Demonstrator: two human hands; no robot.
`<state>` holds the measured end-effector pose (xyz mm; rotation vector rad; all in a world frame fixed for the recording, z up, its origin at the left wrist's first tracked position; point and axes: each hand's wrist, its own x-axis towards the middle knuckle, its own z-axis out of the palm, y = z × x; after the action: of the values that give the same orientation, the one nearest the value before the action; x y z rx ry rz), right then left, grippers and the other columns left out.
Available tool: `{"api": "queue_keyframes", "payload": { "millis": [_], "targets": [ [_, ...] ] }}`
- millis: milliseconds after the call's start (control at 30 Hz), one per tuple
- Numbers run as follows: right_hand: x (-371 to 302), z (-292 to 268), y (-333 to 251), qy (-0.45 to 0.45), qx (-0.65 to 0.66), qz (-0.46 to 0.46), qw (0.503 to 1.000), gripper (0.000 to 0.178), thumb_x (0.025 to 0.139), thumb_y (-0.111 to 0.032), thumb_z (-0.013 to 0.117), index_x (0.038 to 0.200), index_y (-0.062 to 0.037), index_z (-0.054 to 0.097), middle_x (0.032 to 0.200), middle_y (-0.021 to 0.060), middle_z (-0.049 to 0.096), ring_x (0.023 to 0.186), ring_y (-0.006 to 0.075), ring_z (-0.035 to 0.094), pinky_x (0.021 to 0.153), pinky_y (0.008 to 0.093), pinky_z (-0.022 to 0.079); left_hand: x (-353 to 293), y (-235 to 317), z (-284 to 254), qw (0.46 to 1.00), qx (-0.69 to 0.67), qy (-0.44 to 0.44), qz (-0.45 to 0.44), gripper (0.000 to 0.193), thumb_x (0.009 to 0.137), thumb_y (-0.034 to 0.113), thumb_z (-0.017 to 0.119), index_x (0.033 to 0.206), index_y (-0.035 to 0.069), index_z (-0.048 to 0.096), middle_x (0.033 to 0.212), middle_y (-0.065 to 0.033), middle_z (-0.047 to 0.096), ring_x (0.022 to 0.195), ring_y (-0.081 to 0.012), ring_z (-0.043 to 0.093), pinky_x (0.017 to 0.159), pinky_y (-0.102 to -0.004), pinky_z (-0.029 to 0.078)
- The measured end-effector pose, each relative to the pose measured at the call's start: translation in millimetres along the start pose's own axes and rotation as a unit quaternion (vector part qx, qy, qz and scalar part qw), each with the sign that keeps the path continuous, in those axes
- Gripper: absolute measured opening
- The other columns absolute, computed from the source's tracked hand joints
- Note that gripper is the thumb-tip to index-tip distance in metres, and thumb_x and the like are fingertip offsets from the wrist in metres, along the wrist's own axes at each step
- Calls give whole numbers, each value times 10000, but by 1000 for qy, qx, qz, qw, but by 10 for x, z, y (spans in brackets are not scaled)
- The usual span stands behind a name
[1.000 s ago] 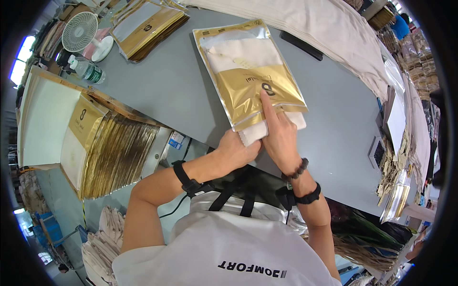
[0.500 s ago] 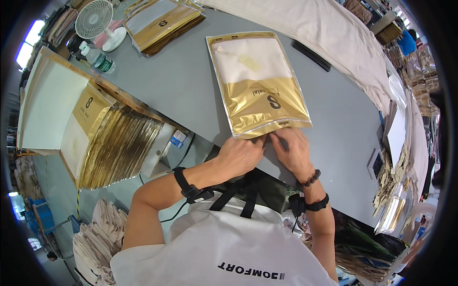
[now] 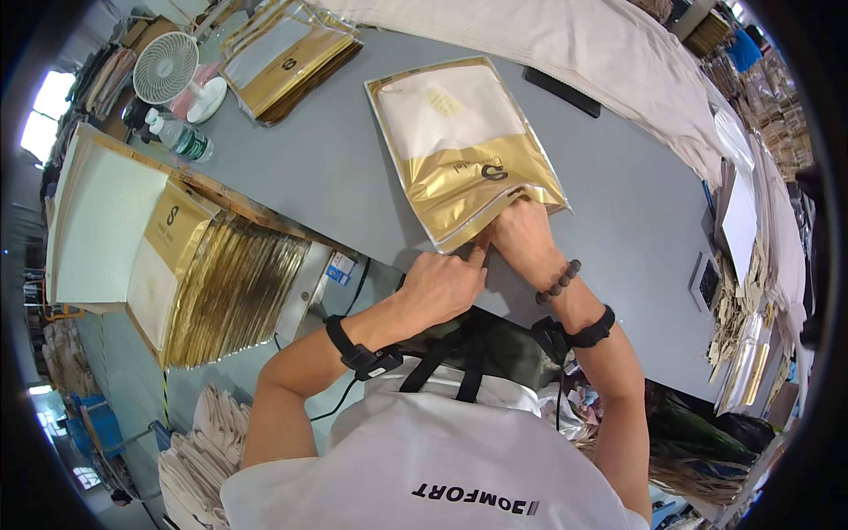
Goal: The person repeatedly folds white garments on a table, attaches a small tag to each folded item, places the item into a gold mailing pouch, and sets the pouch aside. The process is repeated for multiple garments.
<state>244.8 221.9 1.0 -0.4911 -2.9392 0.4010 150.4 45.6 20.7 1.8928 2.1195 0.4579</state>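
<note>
While the gold-and-clear bag is lying on the grey worktop, pale fabric showing through its window, the right hand is working at the bag's near edge, fingertips hidden, grip impossible to tell. Left hand is staying close beside that edge; whether pinching, cannot tell. Packet stack is lying beyond, leftward.

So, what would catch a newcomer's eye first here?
Probably the shiny gold bag on the grey table, mid-picture, pale contents showing through its far half, with the right grip at its near edge and the left grip close beside it. Then the tightly packed row of gold packages in the open box at left. The white fan at upper left also stands out.
</note>
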Motion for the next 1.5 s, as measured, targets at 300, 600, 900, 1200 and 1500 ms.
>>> {"api": "queue_keyframes", "payload": {
  "millis": [300, 600, 900, 1200, 1500],
  "targets": [
    [-1444, -519, -556, 79, 244, 47, 965, 116, 949, -94, 763, 1050, -36, 771, 747, 116, 698, 572, 246, 669, 522, 347, 525, -779, -208, 41, 997, -33, 51, -38, 297, 956, 304, 725, 1143, 78, 771, 778, -157, 739, 652, -379, 718, 611, -477, 595],
    [-1575, -20, -928, -117, 622, 361, 684, 398, 1095, -357, 637, 1068, 29, 736, 726, 41, 699, 530, 63, 612, 459, 215, 454, -1578, -412, 448, 885, -319, 275, -197, 96, 974, -12, 699, 1053, -6, 753, 826, -36, 712, 689, -84, 656, 627, -230, 519],
    [-1281, 222, -1109, -81, 663, 329, 667, 318, 1091, -250, 649, 889, -8, 693, 699, 8, 671, 505, 50, 538, 459, 226, 402, -1319, -142, 507, 642, -711, 44, -284, 278, 998, 164, 760, 1216, -9, 749, 1080, -50, 758, 955, -89, 652, 863, -252, 518],
    [-1197, 293, -1147, -56, 630, 317, 707, 336, 1081, -250, 678, 864, 5, 705, 681, 30, 683, 481, 55, 536, 433, 223, 392, -1110, 4, 560, 650, -688, 98, -307, 213, 1024, 184, 709, 1139, 13, 765, 1036, -26, 761, 916, -83, 657, 799, -283, 499],
    [-1221, 169, -1153, -53, 607, 300, 734, 352, 1056, -210, 698, 780, 10, 694, 646, 31, 695, 493, 55, 581, 444, 238, 432, -1038, 61, 449, 633, -685, 183, -312, 138, 985, 56, 719, 1096, -17, 756, 1004, -22, 760, 892, -71, 665, 826, -264, 532]
  ]
}}
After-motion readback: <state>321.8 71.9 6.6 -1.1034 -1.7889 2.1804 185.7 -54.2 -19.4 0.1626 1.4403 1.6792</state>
